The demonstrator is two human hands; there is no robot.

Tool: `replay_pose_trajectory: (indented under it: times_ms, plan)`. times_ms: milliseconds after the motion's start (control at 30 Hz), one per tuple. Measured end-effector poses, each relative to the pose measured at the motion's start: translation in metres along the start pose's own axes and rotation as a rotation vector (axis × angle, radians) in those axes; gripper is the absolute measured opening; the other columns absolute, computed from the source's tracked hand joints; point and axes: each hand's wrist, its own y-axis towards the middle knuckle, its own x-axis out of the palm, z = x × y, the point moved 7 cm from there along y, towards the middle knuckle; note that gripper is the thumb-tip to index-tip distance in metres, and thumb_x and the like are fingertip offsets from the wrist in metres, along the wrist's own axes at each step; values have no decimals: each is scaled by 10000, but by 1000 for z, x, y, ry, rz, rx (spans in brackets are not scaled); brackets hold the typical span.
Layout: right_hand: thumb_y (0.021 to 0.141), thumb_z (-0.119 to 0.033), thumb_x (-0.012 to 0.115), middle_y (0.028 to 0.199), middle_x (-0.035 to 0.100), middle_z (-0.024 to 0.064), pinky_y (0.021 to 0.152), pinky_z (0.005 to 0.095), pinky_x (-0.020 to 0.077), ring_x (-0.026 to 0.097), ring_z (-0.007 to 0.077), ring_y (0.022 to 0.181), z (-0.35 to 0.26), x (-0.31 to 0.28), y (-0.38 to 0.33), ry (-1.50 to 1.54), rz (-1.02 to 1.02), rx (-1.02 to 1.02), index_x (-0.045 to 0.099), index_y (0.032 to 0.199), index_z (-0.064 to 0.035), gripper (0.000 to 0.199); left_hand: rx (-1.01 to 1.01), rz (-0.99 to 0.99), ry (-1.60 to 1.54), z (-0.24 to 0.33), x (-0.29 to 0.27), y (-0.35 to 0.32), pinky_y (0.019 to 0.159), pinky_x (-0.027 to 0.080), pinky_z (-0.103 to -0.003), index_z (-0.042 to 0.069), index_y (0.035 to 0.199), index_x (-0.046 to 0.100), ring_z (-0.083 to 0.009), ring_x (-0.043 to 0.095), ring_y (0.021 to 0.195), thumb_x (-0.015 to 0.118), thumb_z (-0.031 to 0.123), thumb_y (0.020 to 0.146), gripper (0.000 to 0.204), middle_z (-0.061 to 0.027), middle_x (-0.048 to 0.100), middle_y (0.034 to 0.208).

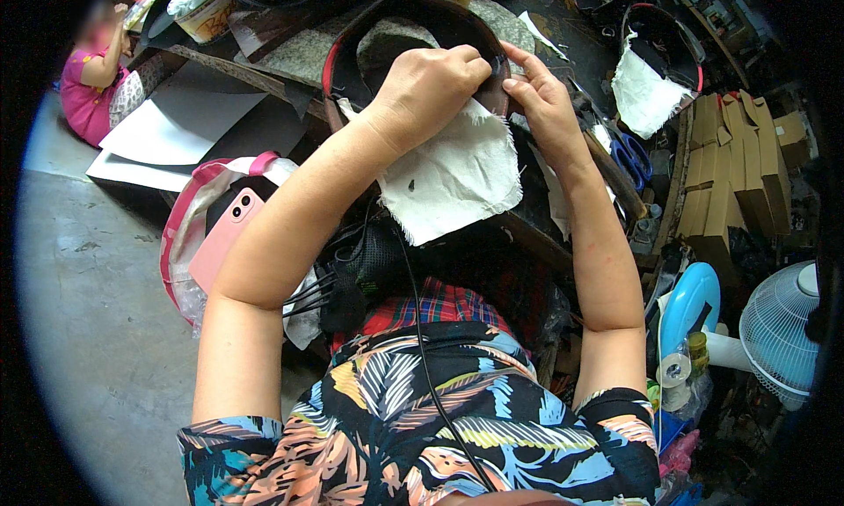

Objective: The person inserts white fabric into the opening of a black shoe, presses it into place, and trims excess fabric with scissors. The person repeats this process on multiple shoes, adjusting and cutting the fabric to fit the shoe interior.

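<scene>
A wide black band (350, 53), bent into a hoop with a red strip at its left edge, stands on the bench before me. From its near side hangs a white cloth piece (453, 185) with frayed edges and a small dark mark. My left hand (431, 93) reaches across the hoop, its fingers curled closed against the inner right side; whatever they pinch is hidden. My right hand (543, 101) grips the hoop's right side from outside, thumb and fingers at the band.
At right lie blue-handled scissors (631, 161), and beyond them a similar hoop (622, 27) with white cloth. Cardboard pieces (725, 163) and a fan (782, 330) stand farther right. Left are a pink phone (224, 238), white sheets (180, 123) and a seated person (92, 84).
</scene>
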Motion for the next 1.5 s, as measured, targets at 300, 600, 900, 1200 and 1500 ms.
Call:
replay_pose_trajectory:
  times_ms: [300, 600, 900, 1200, 1500]
  plan:
    - [894, -51, 526, 862, 659, 26, 610, 206, 468, 583, 60, 693, -4, 3, 1, -10, -26, 31, 482, 1372, 8, 484, -304, 80, -359, -36, 9, -5, 797, 512, -395, -20, 982, 641, -337, 646, 876, 620, 127, 902, 169, -182, 636, 939]
    - [811, -310, 712, 726, 695, 106, 639, 293, 525, 647, 155, 634, 10, -2, 47, -582, -164, 268, 738, 946, 14, 352, -336, 20, -409, -31, 11, -10, 754, 519, -350, -5, 1008, 667, -266, 656, 832, 656, 164, 900, 201, -141, 611, 928]
    - [793, -246, 716, 821, 730, 110, 695, 315, 544, 686, 158, 710, 14, 1, 40, -469, -111, 207, 736, 975, 12, 317, -347, -55, -397, -42, 16, -9, 740, 515, -346, -12, 986, 701, -243, 637, 807, 673, 174, 892, 210, -132, 608, 921]
    - [775, -281, 735, 811, 736, 115, 700, 323, 547, 698, 185, 704, 22, 1, 42, -445, -48, 153, 739, 971, -6, 338, -330, -65, -457, -39, 12, -9, 752, 525, -345, -43, 990, 690, -269, 662, 848, 676, 123, 862, 210, -150, 632, 916]
    - [750, -327, 758, 814, 739, 108, 684, 324, 542, 704, 171, 709, 19, 1, 41, -618, 13, 134, 747, 969, -39, 362, -397, 16, -389, -45, 15, -14, 771, 521, -367, -17, 972, 703, -280, 663, 826, 677, 135, 844, 200, -159, 649, 886]
